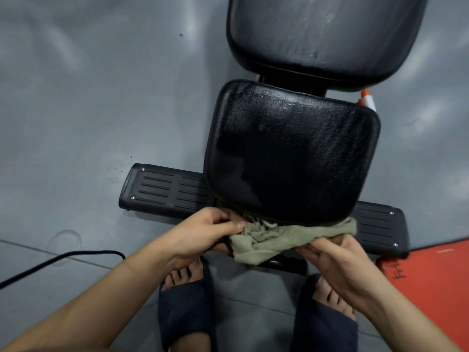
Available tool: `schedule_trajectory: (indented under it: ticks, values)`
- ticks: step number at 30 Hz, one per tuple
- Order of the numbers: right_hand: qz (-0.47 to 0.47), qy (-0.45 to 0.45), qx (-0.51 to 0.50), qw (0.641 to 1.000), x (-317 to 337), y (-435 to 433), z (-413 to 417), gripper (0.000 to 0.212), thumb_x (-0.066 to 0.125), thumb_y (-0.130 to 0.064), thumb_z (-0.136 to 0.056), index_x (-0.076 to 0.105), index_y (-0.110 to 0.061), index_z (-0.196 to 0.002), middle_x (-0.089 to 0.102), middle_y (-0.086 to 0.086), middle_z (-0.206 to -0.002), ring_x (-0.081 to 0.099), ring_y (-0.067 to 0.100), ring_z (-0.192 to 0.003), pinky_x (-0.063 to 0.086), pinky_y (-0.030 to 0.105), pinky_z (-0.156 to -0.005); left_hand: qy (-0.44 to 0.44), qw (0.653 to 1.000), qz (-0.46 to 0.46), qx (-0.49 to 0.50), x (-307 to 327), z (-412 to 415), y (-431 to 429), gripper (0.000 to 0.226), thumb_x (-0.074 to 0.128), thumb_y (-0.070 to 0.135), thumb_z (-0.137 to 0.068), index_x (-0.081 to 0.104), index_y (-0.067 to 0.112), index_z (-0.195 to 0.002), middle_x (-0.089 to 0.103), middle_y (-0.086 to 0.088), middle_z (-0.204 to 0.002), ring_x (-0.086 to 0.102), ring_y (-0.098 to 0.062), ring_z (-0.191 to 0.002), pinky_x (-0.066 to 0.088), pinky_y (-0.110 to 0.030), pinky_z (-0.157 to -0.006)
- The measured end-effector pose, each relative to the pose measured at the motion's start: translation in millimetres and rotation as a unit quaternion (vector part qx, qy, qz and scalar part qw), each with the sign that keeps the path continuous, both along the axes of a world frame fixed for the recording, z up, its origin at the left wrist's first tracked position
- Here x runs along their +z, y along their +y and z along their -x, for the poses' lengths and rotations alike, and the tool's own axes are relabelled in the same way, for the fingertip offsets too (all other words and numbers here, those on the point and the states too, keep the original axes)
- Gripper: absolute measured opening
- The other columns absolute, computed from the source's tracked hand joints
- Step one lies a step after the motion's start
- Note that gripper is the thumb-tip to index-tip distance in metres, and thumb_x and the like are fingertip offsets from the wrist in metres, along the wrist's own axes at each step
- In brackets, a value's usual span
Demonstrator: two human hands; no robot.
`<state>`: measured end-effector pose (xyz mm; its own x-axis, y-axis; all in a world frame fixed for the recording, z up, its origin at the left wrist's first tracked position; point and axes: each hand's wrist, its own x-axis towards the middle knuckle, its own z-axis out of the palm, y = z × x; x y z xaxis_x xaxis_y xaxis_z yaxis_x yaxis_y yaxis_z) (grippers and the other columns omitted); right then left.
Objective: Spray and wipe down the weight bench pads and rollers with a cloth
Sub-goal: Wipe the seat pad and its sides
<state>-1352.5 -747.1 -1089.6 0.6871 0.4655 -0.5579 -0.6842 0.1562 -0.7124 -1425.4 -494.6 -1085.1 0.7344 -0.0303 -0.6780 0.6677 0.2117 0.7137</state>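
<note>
Currently I am watching both hands working at the near edge of the seat pad (291, 153). The left hand (203, 232) is pinching one end of the cloth (279, 237). The right hand (337, 260) is holding the other end with its fingers tucked under, so each grip is full of cloth. The cloth is lying bunched against the pad's front lip, touching it.

Progress, as I am judging it:
- The seat pad is glistening wet on top, so it is likely sprayed, with the wiping now reaching the front edge.
- The back pad (327, 34) is showing faint streaks. I cannot tell whether it is finished.
- No rollers are showing, so I am taking them as left to do.

Count:
- Pads: two.
- Cloth: one.
- Spray bottle (367, 99): one, only its orange-and-white top peeking out beside the bench.
- Hands: two.
- Base bar (162, 189): one.
- Cable (63, 260) on the floor: one.
- Slippers (185, 308): two.
</note>
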Motion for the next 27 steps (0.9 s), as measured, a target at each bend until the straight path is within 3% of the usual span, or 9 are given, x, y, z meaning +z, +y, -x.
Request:
schedule_trajectory:
  ticks: [5, 9, 10, 13, 16, 19, 22, 24, 27]
  values:
    - [0.155, -0.116, 0.016, 0.981, 15, -19, -12, 0.039, 0.082, -0.021, -0.062, 0.077, -0.001, -0.095, 0.074, 0.026, -0.104, 0.074, 0.034, -0.092, 0.062, 0.036, -0.08, 0.069, 0.97, 0.206, 0.113, -5, -7, -15, 0.03, 0.051, 0.003, -0.101, 0.058, -0.004, -0.13, 0.069, -0.021, -0.125, 0.069, -0.032, -0.115, 0.064, -0.047, -0.078]
    - [0.174, -0.091, 0.049, 0.979, 21, -26, -25, 0.028, 0.081, -0.017, -0.078, 0.076, 0.004, -0.095, 0.075, 0.026, -0.098, 0.075, 0.037, -0.085, 0.064, 0.036, -0.069, 0.108, 0.925, 0.315, 0.184, -12, -16, -25, 0.05, 0.051, -0.005, -0.085, 0.053, -0.008, -0.135, 0.063, -0.031, -0.13, 0.063, -0.046, -0.12, 0.057, -0.055, -0.091]
    - [0.186, -0.075, 0.071, 0.977, 21, -20, -23, 0.014, 0.069, -0.004, -0.09, 0.073, 0.006, -0.098, 0.075, 0.025, -0.096, 0.075, 0.036, -0.083, 0.063, 0.035, -0.066, 0.111, 0.922, 0.32, 0.187, -13, -18, -29, 0.054, 0.052, -0.003, -0.083, 0.053, -0.008, -0.136, 0.062, -0.032, -0.131, 0.063, -0.045, -0.121, 0.057, -0.054, -0.092]
    - [0.246, -0.062, 0.124, 0.959, 4, 4, -13, 0.028, 0.042, 0.012, -0.097, 0.068, 0.007, -0.103, 0.076, 0.02, -0.088, 0.075, 0.031, -0.073, 0.06, 0.03, -0.057, 0.108, 0.918, 0.333, 0.188, -15, -19, -33, 0.052, 0.05, 0.004, -0.084, 0.056, -0.007, -0.135, 0.06, -0.028, -0.137, 0.057, -0.042, -0.129, 0.048, -0.055, -0.107]
    - [0.278, -0.064, 0.235, 0.929, 2, 26, -7, 0.03, 0.044, 0.007, -0.097, 0.071, -0.003, -0.086, 0.075, 0.004, -0.075, 0.07, 0.016, -0.066, 0.054, 0.026, -0.06, 0.109, 0.914, 0.333, 0.206, -16, -17, -41, 0.046, 0.043, 0.011, -0.083, 0.07, -0.006, -0.116, 0.066, -0.028, -0.128, 0.063, -0.042, -0.12, 0.049, -0.055, -0.106]
    - [0.295, -0.084, 0.295, 0.905, -2, 50, -3, 0.033, 0.048, -0.008, -0.101, 0.075, 0.0, -0.084, 0.076, 0.01, -0.079, 0.07, 0.035, -0.077, 0.057, 0.043, -0.078, 0.075, 0.928, 0.308, 0.195, -13, -14, -34, 0.037, 0.05, 0.018, -0.086, 0.079, -0.002, -0.098, 0.07, -0.026, -0.118, 0.071, -0.036, -0.103, 0.058, -0.047, -0.091]
    - [0.305, -0.051, 0.274, 0.911, -6, 62, 0, 0.033, 0.052, -0.022, -0.103, 0.077, -0.003, -0.092, 0.078, 0.009, -0.087, 0.072, 0.027, -0.081, 0.057, 0.041, -0.083, 0.048, 0.96, 0.25, 0.114, -12, -10, -15, 0.042, 0.068, 0.015, -0.084, 0.069, -0.003, -0.121, 0.062, -0.027, -0.134, 0.062, -0.034, -0.119, 0.047, -0.043, -0.108]
    - [0.354, -0.085, 0.296, 0.883, -8, 55, -4, 0.032, 0.057, -0.033, -0.099, 0.079, -0.01, -0.093, 0.079, -0.002, -0.092, 0.073, 0.014, -0.092, 0.055, 0.036, -0.093, 0.039, 0.964, 0.258, 0.052, -11, -8, -11, 0.051, 0.065, 0.014, -0.086, 0.061, -0.005, -0.133, 0.06, -0.025, -0.138, 0.057, -0.035, -0.128, 0.045, -0.041, -0.113]
    - [0.346, -0.15, 0.357, 0.855, 2, 36, -14, 0.025, 0.059, -0.03, -0.099, 0.079, -0.024, -0.084, 0.076, -0.021, -0.089, 0.066, -0.006, -0.09, 0.051, 0.022, -0.089, 0.01, 0.972, 0.235, -0.012, -13, -4, -23, 0.039, 0.064, 0.003, -0.091, 0.063, 0.003, -0.13, 0.07, -0.013, -0.126, 0.066, -0.023, -0.117, 0.051, -0.031, -0.102]
